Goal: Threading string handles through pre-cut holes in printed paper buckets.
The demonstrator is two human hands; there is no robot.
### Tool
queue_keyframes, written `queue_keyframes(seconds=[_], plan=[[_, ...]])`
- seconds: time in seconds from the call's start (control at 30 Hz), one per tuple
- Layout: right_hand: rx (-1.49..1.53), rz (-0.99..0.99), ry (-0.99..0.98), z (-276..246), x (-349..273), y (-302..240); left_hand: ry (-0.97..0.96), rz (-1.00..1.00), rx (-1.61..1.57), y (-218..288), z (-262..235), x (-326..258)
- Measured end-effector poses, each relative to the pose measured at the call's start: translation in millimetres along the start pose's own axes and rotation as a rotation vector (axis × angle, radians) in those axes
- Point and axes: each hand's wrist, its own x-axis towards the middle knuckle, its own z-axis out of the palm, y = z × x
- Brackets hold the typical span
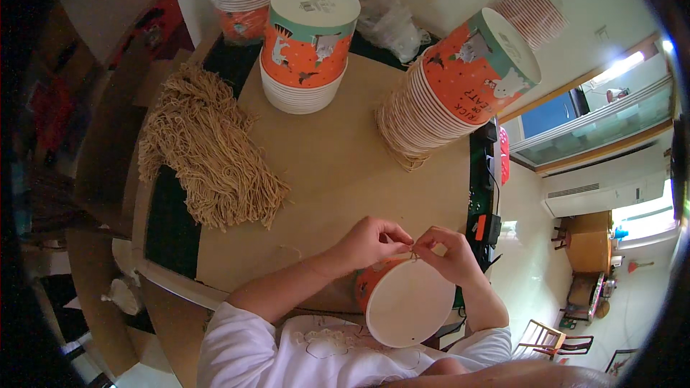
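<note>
Both hands meet over an orange paper bucket with a round white base [404, 302], which lies tipped toward the person at the near edge of the bench, its base facing up at the camera. The left hand [370, 243] is closed, thumb and fingertips pinched together at the bucket's upper rim. The right hand [449, 253] is closed the same way just beside it, and a thin tan paper cord [413, 253] runs between the two pinches; it is too fine to tell whether it passes through the bucket wall.

The bench is covered by a flat sheet of brown cardboard [338, 165]. On its left part lies a loose heap of tan twisted paper cords [208, 154], well apart from the hands. At the far side stands an upside-down stack of orange and teal printed paper buckets [309, 47], and to the right of it a second, taller stack of the same buckets [460, 90] leans over on its side. A single stray cord loop [291, 250] lies on the cardboard near the left forearm.
</note>
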Motion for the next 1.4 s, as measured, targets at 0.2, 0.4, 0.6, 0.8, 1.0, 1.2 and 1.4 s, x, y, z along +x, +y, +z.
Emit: queue_keyframes(seconds=[0.2,0.4,0.6,0.8,1.0,1.2,1.4], plan=[[-0.027,-0.03,0.038,1.0,1.2,1.4,0.055,0.098,0.271,6.5,4.3,-3.3],[-0.016,0.047,0.003,-1.2,0.6,-4.1,0.114,0.116,0.361,10.3,5.1,-2.6],[-0.021,0.094,-0.091,-2.5,5.6,-2.7,0.103,-0.008,0.204,-7.3,-0.4,4.5],[0.045,0.191,-0.291,-7.4,15.9,5.7,0.101,-0.009,0.143,-7.6,-2.6,4.9],[0.12,0.204,-0.296,-10.0,18.9,3.5,0.022,-0.056,-0.03,-7.3,-10.5,1.9],[0.057,0.197,-0.288,-12.7,17.1,7.4,-0.185,-0.087,-0.061,16.5,-6.6,-0.5],[0.066,0.268,-0.26,-12.0,12.9,10.9,-0.121,0.124,0.049,-0.8,-0.7,-1.2]])
